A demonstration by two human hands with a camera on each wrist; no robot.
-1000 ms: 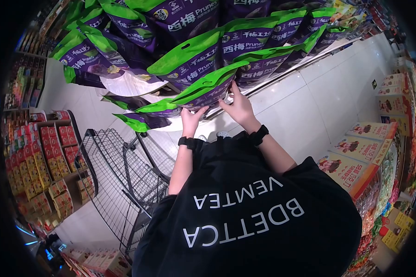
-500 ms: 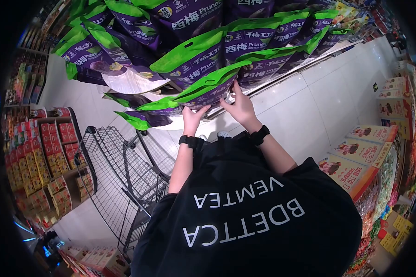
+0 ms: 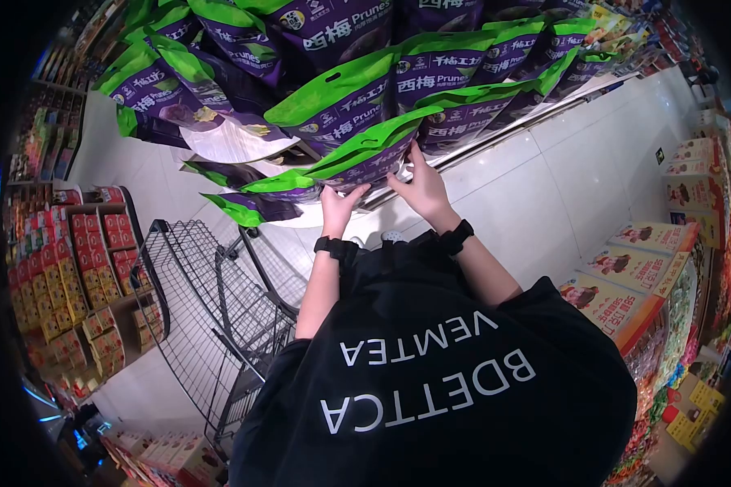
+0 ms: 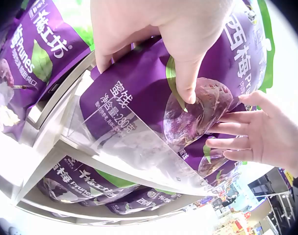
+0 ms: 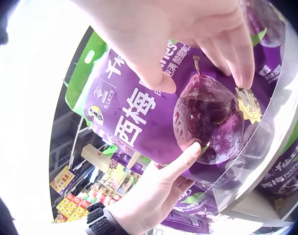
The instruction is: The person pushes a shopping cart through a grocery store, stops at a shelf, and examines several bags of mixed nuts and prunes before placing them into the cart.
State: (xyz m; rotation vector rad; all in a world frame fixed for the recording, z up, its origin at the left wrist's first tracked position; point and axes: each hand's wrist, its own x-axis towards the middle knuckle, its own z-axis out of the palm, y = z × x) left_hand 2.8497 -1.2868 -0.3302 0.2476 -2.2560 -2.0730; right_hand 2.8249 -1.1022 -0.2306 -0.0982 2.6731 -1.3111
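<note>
A purple bag of prunes with a green top edge leans at the front of the display, behind a clear plastic lip seen in the left wrist view. My left hand holds its left edge; in the left wrist view the thumb presses on the printed fruit and the other fingers reach round the side, partly hidden. At the bag's right side, my right hand rests on the front with thumb and fingers spread. Those fingers look fairly straight in the left wrist view.
More prune bags crowd the display behind and beside it, with others on a lower shelf. A wire shopping cart stands at the left. Boxes with red edges are stacked at the right; red and yellow packs fill a left rack.
The view shifts very slightly. Both hands stay at the same places on the bag, which has not visibly moved.
</note>
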